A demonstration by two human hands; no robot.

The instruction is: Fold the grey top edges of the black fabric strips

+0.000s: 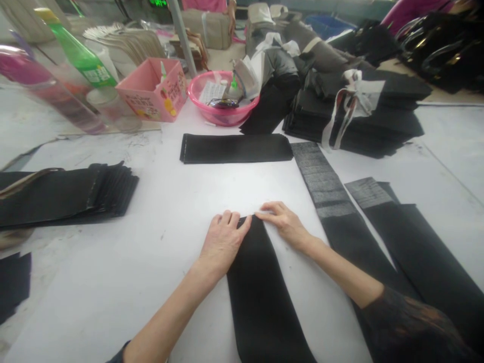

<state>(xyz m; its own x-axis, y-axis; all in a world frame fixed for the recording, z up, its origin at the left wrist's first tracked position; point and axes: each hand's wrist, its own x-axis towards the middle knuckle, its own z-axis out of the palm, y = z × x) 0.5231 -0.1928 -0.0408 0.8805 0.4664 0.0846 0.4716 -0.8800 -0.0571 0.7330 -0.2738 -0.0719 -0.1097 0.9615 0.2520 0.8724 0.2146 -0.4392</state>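
Note:
A long black strip (260,292) lies on the white table (159,282), running from the centre down to the bottom edge. My left hand (226,239) rests over the strip's far left corner, its fingers bent and thumb and fingertips on the end edge. At the far right corner, my right hand (285,224) touches the same edge with its fingertips, fingers pressed close together. Beyond both hands a short black stack of strips (236,148) lies crosswise. Long black strips (340,217) with greyish ends lie to the right.
At left is a pile of black pieces (56,194). Along the back stand a green bottle (81,55), a pink box (155,93), a pink basin (223,116) and a tied black stack (359,121). Another person's hand (231,15) shows at the top.

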